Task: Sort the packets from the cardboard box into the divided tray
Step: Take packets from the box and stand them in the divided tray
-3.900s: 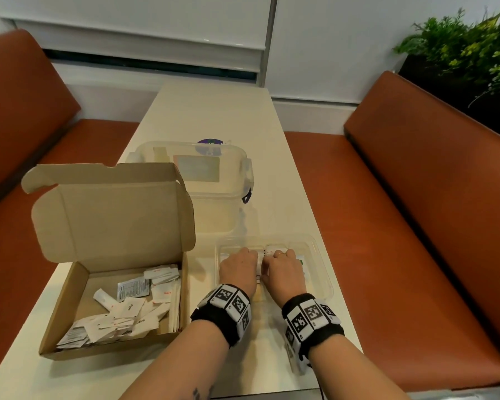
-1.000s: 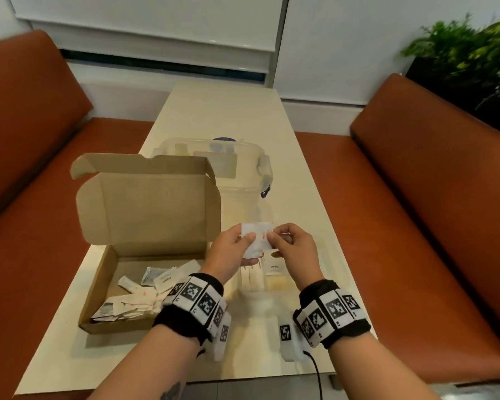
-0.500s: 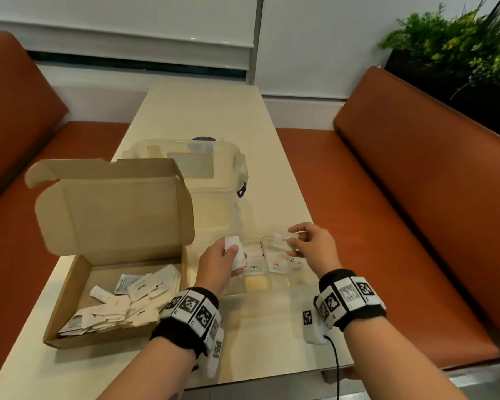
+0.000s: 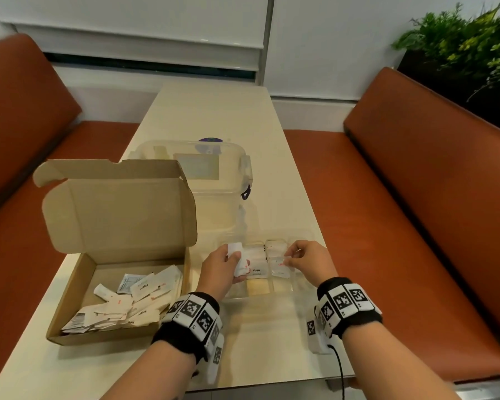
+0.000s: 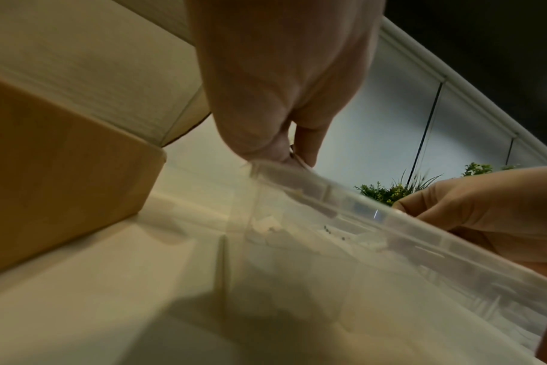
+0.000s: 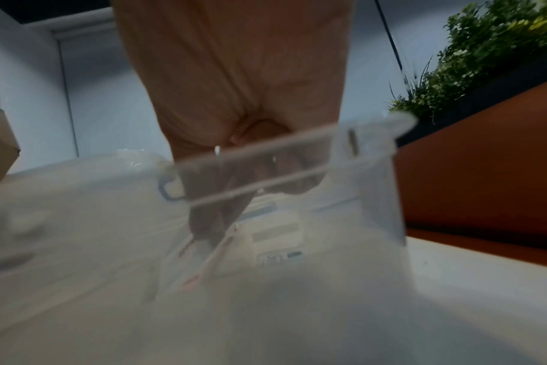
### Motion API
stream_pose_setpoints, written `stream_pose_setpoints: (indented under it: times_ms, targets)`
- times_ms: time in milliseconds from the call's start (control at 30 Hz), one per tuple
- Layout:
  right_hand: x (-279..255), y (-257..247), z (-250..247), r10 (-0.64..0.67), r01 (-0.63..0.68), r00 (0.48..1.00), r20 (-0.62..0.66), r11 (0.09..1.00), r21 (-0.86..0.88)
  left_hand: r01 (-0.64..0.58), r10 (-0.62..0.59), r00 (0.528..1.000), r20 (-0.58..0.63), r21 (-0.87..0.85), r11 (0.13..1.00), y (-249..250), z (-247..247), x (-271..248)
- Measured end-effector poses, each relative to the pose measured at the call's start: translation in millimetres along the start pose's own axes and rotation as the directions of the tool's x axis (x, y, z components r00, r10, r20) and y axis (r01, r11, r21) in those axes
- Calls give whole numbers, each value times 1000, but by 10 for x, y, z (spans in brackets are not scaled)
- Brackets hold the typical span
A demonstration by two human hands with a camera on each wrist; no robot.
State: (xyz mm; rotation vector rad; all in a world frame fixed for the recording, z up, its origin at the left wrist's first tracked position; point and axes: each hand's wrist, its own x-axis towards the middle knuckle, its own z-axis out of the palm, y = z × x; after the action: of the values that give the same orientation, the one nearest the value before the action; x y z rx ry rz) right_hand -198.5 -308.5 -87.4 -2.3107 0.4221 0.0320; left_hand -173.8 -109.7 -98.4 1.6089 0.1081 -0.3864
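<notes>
Divided tray (image 4: 300, 287), clear plastic, on surface (image 4: 214, 116), just right of cardboard box (image 4: 70, 313). Left hand (image 4: 221, 269) over tray's left compartment, fingers curled round white packets (image 4: 237, 259). Right hand (image 4: 308, 259) over tray's right side, fingertips pinching single packet (image 4: 280, 262). Sorted packets (image 4: 257, 269) lie in tray's middle compartments. Unsorted packets (image 4: 122, 304) heaped in box, lid upright. Lidded clear container (image 4: 214, 180) behind tray.
</notes>
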Motion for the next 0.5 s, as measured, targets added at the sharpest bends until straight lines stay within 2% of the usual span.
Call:
stream_pose_setpoints:
  times_ms: [67, 167, 267, 333, 400, 500]
  targets:
    - [-7, 2, 15, -6, 7, 1000, -19, 1000, 12, 1, -1, 1000, -2, 15, 1000, -1, 0, -1]
    - [-39, -51, -31, -48, 58, 997, -67, 985, 161, -42, 43, 999, -4, 86, 995, 3, 15, 0]
    - [-82, -206, -138, -132, 119, 991, 19, 944, 307, -146, 149, 989, 2, 231, 962, 63, 53, 27]
    - [-91, -305, -187, -184, 144, 977, 109, 943, 301, -199, 191, 980, 55, 303, 932, 123, 91, 49]
    - [-83, -369, -211, -206, 160, 966, 159, 951, 263, -208, 177, 974, 141, 255, 944, 177, 132, 45]
    - [-70, -379, -218, -205, 159, 966, 158, 952, 260, -172, 146, 966, 212, 107, 979, 233, 161, 0]
